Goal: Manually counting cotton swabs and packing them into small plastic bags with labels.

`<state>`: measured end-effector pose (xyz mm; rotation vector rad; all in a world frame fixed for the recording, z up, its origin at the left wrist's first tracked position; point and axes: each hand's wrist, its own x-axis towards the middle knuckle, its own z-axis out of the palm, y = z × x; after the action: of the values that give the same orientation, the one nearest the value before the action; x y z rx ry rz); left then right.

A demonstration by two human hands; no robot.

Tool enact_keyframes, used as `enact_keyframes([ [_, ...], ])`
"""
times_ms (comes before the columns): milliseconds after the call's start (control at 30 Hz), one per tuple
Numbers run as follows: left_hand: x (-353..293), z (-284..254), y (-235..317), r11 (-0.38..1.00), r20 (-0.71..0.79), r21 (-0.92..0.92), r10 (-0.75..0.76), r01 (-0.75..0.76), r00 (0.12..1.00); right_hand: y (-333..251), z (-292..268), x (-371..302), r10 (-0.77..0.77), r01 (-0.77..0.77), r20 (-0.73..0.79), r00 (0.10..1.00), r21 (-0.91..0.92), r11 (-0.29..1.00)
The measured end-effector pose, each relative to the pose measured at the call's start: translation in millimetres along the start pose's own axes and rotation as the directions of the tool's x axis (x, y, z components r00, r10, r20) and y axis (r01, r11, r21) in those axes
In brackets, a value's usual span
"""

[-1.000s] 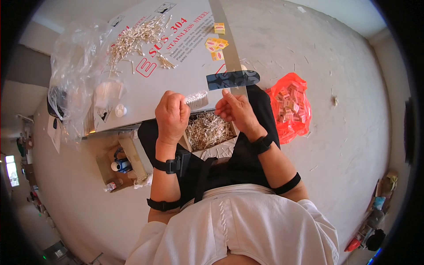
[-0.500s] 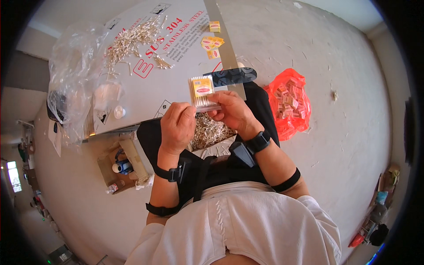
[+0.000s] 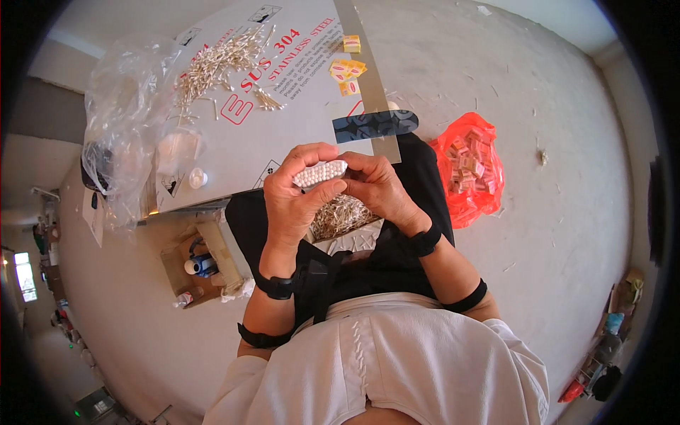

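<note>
A small pack of cotton swabs (image 3: 319,173) is gripped between both hands above my lap, its white swab tips showing end-on. My left hand (image 3: 289,190) wraps the pack's left end, thumb along the near side. At the pack's right end, the fingers of my right hand (image 3: 379,185) pinch it. Below the hands, a box of loose cotton swabs (image 3: 341,218) rests between my legs, partly hidden by them. The pack's printed label is turned out of sight.
A silvery tabletop (image 3: 241,152) bears a heap of swabs (image 3: 219,67), yellow labels (image 3: 347,69), a clear plastic bag (image 3: 117,134) and a dark patterned strip (image 3: 375,126). On the right floor lies a red bag of small packs (image 3: 469,170). A cardboard box (image 3: 173,265) with a bottle stands left.
The swab pack has been tipped from label-up to end-on. My left hand has gone from its edge to wrapping its left end. The whole view has shifted slightly.
</note>
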<state>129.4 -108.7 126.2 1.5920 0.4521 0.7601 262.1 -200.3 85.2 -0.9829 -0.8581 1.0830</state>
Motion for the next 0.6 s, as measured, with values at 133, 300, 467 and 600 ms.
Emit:
enact_keyframes([
  [133,-0.2,4.2,-0.9,1.000,-0.041,0.006,0.027,-0.027,0.999,4.2,0.6,-0.1,-0.034,0.034,0.015,0.999,-0.028,0.999],
  [300,-2.4,4.5,-5.0,0.991,-0.050,0.058,0.123,-0.120,0.991,5.7,2.1,-1.1,-0.037,0.037,0.012,0.999,-0.026,0.999],
  [467,-3.3,3.5,-5.7,0.963,-0.012,0.187,0.198,-0.193,0.980,7.9,2.6,-1.4,-0.058,0.058,0.003,0.998,-0.022,0.998],
  [600,-4.1,2.8,-3.2,0.975,0.003,0.121,0.189,-0.188,0.982,11.6,2.2,-1.5,-0.083,0.082,-0.017,0.996,-0.020,0.996],
])
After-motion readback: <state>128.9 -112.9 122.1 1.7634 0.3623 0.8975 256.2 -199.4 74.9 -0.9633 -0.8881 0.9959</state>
